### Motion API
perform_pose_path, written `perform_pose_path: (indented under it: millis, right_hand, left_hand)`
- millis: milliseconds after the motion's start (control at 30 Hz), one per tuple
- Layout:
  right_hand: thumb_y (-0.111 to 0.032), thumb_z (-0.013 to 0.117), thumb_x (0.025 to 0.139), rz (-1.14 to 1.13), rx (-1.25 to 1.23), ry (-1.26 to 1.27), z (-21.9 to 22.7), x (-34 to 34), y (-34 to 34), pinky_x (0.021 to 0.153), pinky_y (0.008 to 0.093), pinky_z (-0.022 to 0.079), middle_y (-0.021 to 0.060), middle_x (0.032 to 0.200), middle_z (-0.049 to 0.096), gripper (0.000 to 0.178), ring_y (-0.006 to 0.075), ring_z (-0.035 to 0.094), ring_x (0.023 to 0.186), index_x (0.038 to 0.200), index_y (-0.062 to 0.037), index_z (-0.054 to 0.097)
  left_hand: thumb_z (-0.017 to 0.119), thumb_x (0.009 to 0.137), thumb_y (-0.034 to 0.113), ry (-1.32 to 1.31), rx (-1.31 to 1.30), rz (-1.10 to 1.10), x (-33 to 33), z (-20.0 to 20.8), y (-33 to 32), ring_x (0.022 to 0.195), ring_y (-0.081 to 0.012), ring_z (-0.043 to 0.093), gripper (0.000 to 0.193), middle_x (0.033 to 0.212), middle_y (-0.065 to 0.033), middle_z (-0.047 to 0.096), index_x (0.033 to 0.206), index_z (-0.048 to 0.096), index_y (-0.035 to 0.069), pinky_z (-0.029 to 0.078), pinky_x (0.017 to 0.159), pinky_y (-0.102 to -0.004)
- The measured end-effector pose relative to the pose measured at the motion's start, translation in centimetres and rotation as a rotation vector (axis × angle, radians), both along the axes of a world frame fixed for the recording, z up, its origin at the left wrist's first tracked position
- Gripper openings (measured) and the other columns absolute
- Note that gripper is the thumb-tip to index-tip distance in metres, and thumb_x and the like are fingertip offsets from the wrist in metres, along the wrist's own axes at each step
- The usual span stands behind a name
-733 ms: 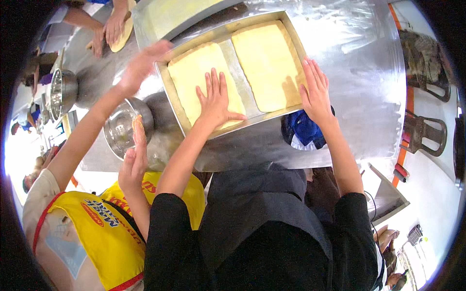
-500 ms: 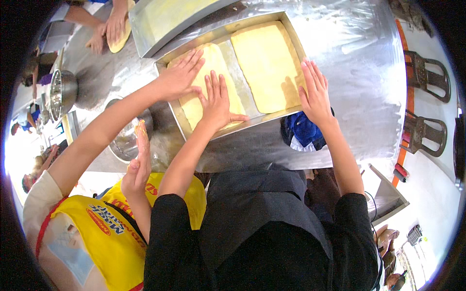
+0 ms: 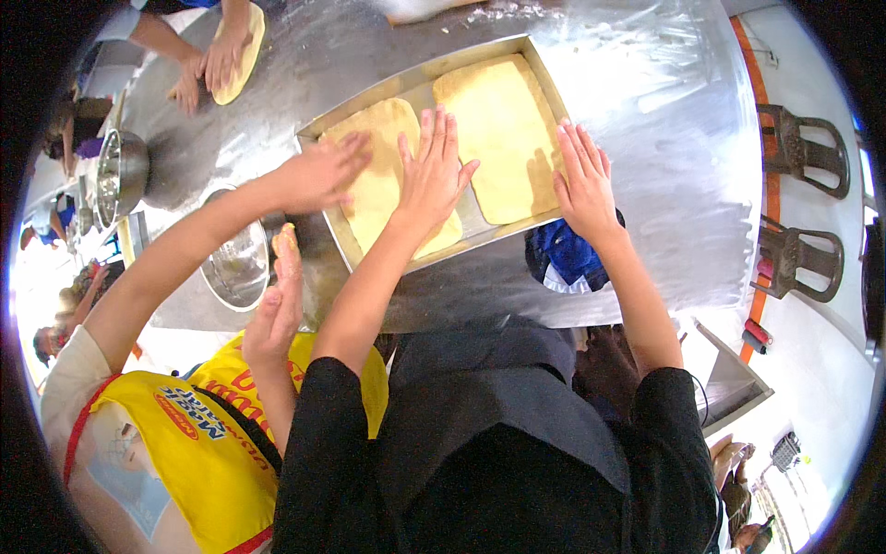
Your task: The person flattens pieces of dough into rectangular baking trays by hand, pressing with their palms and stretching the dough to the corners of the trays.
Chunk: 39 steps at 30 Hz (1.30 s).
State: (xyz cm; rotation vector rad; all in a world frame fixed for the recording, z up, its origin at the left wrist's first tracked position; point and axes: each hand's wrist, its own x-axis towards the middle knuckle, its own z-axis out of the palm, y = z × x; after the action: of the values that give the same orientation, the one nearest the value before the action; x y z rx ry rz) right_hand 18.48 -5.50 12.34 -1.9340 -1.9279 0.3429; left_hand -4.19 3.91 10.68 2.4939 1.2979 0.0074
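Two flat yellow dough slabs lie side by side in a rectangular metal baking pan (image 3: 546, 83). My left hand (image 3: 430, 180) lies stretched out over the inner edge of the left dough slab (image 3: 383, 208) and the gap, thumb toward the right dough slab (image 3: 489, 120). My right hand (image 3: 585, 189) rests with fingers extended along the pan's right wall, beside the right slab. Neither hand grips anything. From the left, a co-worker's hand (image 3: 323, 174), blurred, reaches over the left slab. The co-worker's other hand (image 3: 277, 309) is raised near the table's edge, with yellowish bits on its fingertips.
The pan stands on a metal table (image 3: 664, 194) with whitish smears. A dark blue cloth bundle (image 3: 565, 254) sits at the pan's near right corner. Metal bowls (image 3: 235, 263) stand left. Another person's hands (image 3: 226, 60) press dough at the far left. Dark chairs (image 3: 808, 152) stand right.
A large metal pan behind mine has left that spot. My left hand has shifted right, toward the gap between slabs. The co-worker's hand has moved left, away from my left hand.
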Motion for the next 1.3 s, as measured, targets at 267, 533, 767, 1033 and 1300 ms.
perform_pose_path:
  millis: [267, 533, 767, 1033, 1300]
  right_hand:
    - [0.002, 0.042, 0.083, -0.24, 0.083, 0.189, -1.1, 0.0, -0.3, 0.108, 0.0455, 0.026, 0.0298, 0.138, 0.032, 0.062, 0.0421, 0.032, 0.129, 0.14, 0.0071, 0.018]
    - [0.011, 0.039, 0.076, -0.279, -0.108, 0.319, 0.1, -1.8, -1.6, 0.108, 0.0421, 0.03, 0.03, 0.135, 0.037, 0.062, 0.0414, 0.035, 0.128, 0.136, 0.0088, 0.026]
    - [0.012, 0.039, 0.075, -0.264, -0.091, 0.431, -0.6, -2.1, -2.3, 0.107, 0.0421, 0.031, 0.0325, 0.132, 0.038, 0.062, 0.0425, 0.036, 0.126, 0.136, 0.0084, 0.027]
    - [0.012, 0.037, 0.076, -0.172, 0.0, 0.48, -1.7, -2.0, -2.6, 0.101, 0.0455, 0.037, 0.0351, 0.128, 0.04, 0.065, 0.0474, 0.041, 0.119, 0.138, 0.0086, 0.021]
    - [0.013, 0.037, 0.075, -0.134, -0.052, 0.587, -1.5, -1.6, -2.4, 0.104, 0.0439, 0.032, 0.0352, 0.131, 0.035, 0.066, 0.0464, 0.036, 0.123, 0.137, 0.0127, 0.017]
  left_hand:
    - [0.038, 0.093, 0.047, 0.027, 0.004, -0.028, 2.4, -1.4, 1.2, 0.142, -0.0302, 0.005, 0.074, 0.153, -0.0164, 0.006, 0.144, 0.014, -0.002, 0.007, 0.108, -0.061]
    - [0.038, 0.093, 0.046, -0.063, 0.061, 0.019, 6.6, -3.8, 3.4, 0.142, -0.0316, 0.002, 0.074, 0.153, -0.0166, 0.003, 0.143, 0.015, -0.003, 0.006, 0.11, -0.0568]
    - [0.038, 0.093, 0.046, 0.02, -0.026, 0.007, 7.9, -3.2, 3.0, 0.141, -0.0326, 0.003, 0.076, 0.152, -0.0182, 0.005, 0.144, 0.011, -0.003, 0.006, 0.112, -0.0533]
    - [0.046, 0.089, 0.047, -0.108, 0.178, 0.338, 8.5, -4.4, 2.4, 0.14, -0.0376, 0.006, 0.083, 0.15, -0.025, 0.008, 0.14, 0.013, -0.01, 0.009, 0.112, -0.0494]
    - [0.048, 0.088, 0.048, -0.121, 0.217, 0.404, 8.3, -4.6, 2.4, 0.138, -0.0419, 0.009, 0.083, 0.148, -0.0279, 0.011, 0.139, 0.019, -0.011, 0.012, 0.111, -0.0513]
